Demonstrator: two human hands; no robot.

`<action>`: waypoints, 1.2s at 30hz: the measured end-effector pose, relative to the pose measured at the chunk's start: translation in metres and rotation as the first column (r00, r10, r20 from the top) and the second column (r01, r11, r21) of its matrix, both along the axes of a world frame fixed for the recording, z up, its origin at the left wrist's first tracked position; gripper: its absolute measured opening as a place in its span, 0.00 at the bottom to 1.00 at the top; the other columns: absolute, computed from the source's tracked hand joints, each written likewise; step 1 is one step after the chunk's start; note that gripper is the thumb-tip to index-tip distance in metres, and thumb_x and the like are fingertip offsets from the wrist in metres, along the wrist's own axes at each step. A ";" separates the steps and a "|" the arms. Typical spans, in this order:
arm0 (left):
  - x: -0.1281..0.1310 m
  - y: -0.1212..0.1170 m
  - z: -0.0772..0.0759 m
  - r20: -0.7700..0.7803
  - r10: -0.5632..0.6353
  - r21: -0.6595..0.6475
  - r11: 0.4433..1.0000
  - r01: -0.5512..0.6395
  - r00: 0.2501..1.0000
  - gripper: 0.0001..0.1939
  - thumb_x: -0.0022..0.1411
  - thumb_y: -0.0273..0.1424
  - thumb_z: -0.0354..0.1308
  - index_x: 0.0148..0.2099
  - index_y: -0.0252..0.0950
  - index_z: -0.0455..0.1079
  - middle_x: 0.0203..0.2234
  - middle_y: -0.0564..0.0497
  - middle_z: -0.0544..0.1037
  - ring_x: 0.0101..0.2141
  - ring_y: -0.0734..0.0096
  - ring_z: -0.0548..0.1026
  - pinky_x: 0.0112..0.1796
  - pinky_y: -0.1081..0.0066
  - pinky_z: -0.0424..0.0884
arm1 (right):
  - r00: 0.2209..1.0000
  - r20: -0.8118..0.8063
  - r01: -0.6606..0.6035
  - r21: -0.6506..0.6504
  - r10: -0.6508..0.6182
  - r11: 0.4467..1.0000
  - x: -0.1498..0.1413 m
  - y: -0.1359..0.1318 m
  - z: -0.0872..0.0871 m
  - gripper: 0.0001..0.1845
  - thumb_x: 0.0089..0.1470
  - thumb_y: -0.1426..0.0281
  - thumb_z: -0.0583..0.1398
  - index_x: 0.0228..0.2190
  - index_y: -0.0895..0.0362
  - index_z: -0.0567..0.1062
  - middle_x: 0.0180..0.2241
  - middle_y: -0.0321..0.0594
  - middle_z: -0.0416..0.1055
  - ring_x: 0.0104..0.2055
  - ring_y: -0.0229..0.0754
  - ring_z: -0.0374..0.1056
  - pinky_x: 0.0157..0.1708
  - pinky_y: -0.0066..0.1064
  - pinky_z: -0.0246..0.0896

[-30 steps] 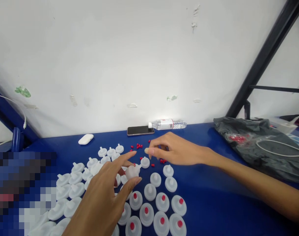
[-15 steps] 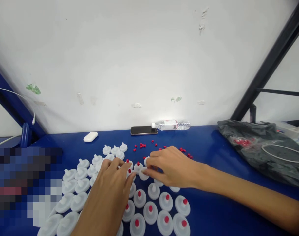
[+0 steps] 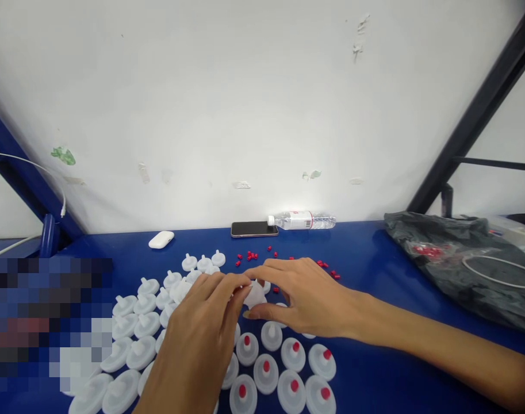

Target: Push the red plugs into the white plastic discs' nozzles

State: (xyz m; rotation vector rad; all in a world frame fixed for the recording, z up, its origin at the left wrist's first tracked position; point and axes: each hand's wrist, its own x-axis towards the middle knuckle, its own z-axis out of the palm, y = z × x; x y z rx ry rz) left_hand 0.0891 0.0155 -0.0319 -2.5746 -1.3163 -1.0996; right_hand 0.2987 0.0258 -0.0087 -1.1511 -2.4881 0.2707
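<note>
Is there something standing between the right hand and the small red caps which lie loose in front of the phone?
Nothing visible stands between the right hand and those red caps: only the blue table shows there. The white disc at its fingers is on the near side.

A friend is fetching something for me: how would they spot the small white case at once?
Start at the blue table, where its back edge meets the white wall. Left of the dark-screened phone lies the small white case. It is smooth and rounded, unlike the nearby white discs, which have stems.
</note>
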 end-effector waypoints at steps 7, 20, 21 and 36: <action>0.011 -0.021 0.021 0.352 0.205 -0.359 0.931 -0.070 0.913 0.22 0.70 0.48 0.54 0.63 0.52 0.66 0.50 0.50 0.78 0.42 0.62 0.80 0.31 0.69 0.79 | 0.950 -0.313 -0.019 -0.050 0.002 0.999 0.001 -0.003 0.010 0.16 0.62 0.60 0.66 0.50 0.49 0.79 0.45 0.39 0.69 0.36 0.37 0.66 0.30 0.29 0.60; -0.001 -0.013 0.027 0.470 0.054 -0.410 0.897 0.163 0.881 0.15 0.64 0.45 0.64 0.53 0.53 0.77 0.37 0.58 0.82 0.30 0.71 0.81 0.32 0.74 0.80 | 0.883 -0.468 -0.099 -0.235 -0.023 0.967 0.006 -0.012 0.025 0.13 0.71 0.56 0.54 0.44 0.51 0.72 0.27 0.27 0.62 0.24 0.32 0.55 0.24 0.26 0.50; -0.001 -0.013 0.024 0.431 0.048 -0.332 0.937 0.109 0.901 0.14 0.63 0.44 0.66 0.51 0.54 0.77 0.39 0.59 0.82 0.29 0.73 0.79 0.32 0.74 0.79 | 0.891 -0.453 -0.082 -0.234 -0.034 0.969 0.005 -0.013 0.024 0.16 0.72 0.57 0.52 0.37 0.53 0.71 0.24 0.27 0.60 0.24 0.32 0.54 0.23 0.27 0.48; 0.007 -0.032 0.048 0.484 0.152 -0.803 0.469 0.368 0.862 0.14 0.54 0.46 0.64 0.29 0.41 0.79 0.15 0.56 0.77 0.18 0.72 0.75 0.22 0.76 0.70 | 0.880 -0.435 -0.218 -0.010 0.193 0.976 0.001 -0.024 0.031 0.23 0.71 0.66 0.55 0.22 0.56 0.63 0.28 0.33 0.56 0.34 0.36 0.57 0.31 0.29 0.54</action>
